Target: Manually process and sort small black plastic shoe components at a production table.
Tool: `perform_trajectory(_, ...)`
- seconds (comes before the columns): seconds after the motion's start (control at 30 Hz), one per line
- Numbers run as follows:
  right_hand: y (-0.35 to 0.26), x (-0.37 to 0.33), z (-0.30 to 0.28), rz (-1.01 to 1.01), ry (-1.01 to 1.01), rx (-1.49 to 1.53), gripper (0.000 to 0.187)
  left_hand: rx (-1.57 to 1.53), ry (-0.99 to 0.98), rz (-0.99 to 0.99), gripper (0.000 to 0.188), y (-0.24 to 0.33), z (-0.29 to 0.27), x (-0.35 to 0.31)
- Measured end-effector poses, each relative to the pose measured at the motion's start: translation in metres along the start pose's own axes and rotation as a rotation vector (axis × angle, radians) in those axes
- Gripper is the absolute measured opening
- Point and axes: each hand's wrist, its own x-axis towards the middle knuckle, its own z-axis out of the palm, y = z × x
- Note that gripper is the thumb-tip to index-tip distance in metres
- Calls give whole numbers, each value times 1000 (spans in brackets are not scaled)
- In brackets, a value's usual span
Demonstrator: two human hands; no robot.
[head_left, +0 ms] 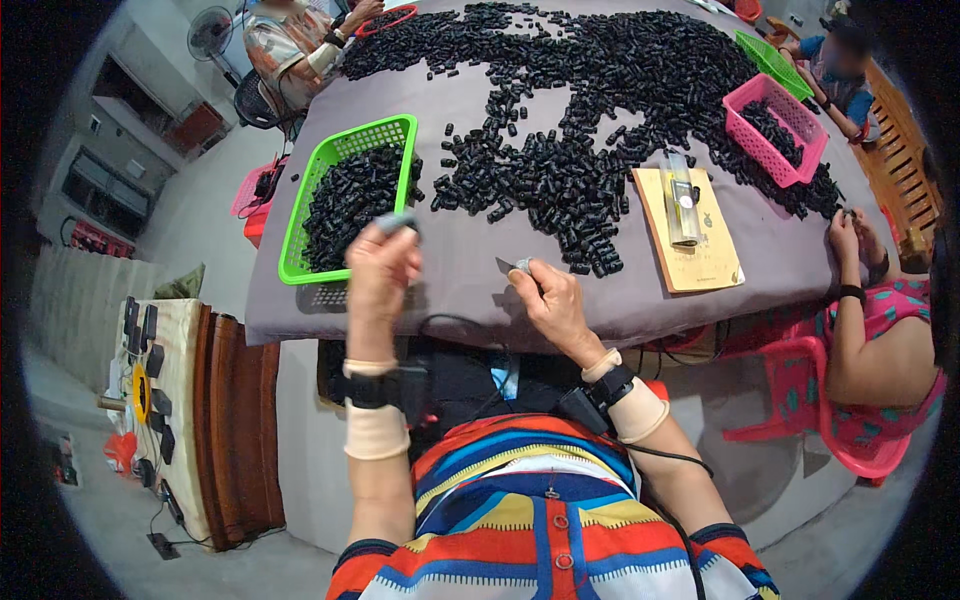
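My left hand (382, 265) is raised at the near right corner of a green basket (292, 232), its fingers curled together and blurred. Something grey shows at its fingertips; whether it is a finger cover or a held piece I cannot make out. Black cylindrical parts (355, 200) fill much of that basket. Over the cloth near the table's front edge, my right hand (552, 305) pinches a small dark blade (504, 266), whose pointed end sticks out to the left. A grey cover (523, 265) sits on one of its fingertips. Loose black parts (570, 200) lie just beyond.
A tan notebook (705, 260) with a clear-and-yellow tool (683, 215) on it lies right of the loose parts. Farther right stand a pink basket (770, 165) and a green one (770, 62). Other people work at the right side and the far left. A wooden bench (240, 430) stands lower left.
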Motion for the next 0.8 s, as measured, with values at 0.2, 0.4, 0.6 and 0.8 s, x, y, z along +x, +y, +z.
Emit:
perform_trajectory(0.2, -3, 6, 0, 17, 5, 24, 26, 526, 313, 311, 24, 28, -29, 36)
perform_trajectory(0.4, 2, 4, 0, 153, 61, 222, 30, 725, -72, 198, 18, -39, 35, 39)
perform_trajectory(0.6, 2, 4, -2, 235, 77, 337, 30, 1189, -59, 564, 20, -83, 60, 63)
perform_trajectory(0.8, 2, 3, -1, 218, 48, 341, 30, 1282, -153, 464, 22, -94, 51, 73)
